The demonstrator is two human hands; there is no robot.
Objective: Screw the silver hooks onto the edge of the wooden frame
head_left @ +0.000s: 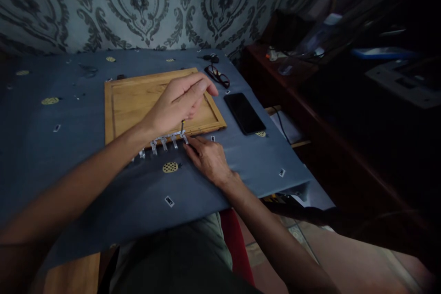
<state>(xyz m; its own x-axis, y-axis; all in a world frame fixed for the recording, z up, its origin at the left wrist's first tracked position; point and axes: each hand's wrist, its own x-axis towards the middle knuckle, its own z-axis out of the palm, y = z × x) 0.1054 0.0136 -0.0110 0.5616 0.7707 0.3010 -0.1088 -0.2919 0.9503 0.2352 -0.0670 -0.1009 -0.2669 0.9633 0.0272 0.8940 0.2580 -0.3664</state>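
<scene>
A wooden board [138, 101] with a raised frame lies on the table. Along its near edge runs a metal hook rail [164, 142] with several hooks hanging off the side. My left hand [184, 98] is above the board, its fingers curled together. Below them, a thin dark tool [183, 126] with a yellow part near its top stands upright over the rail's right end; my hand hides its upper end, if there is more. My right hand [208, 158] rests on the cloth, its fingertips closed against the last hook at the rail's right end.
A black phone [244, 112] lies right of the board, with eyeglasses [217, 76] and a small dark object [211, 58] behind it. The blue tablecloth [138, 211] covers the table. A dark red wooden surface [289, 87] at right bears a clear bottle [315, 39]. A patterned curtain hangs behind.
</scene>
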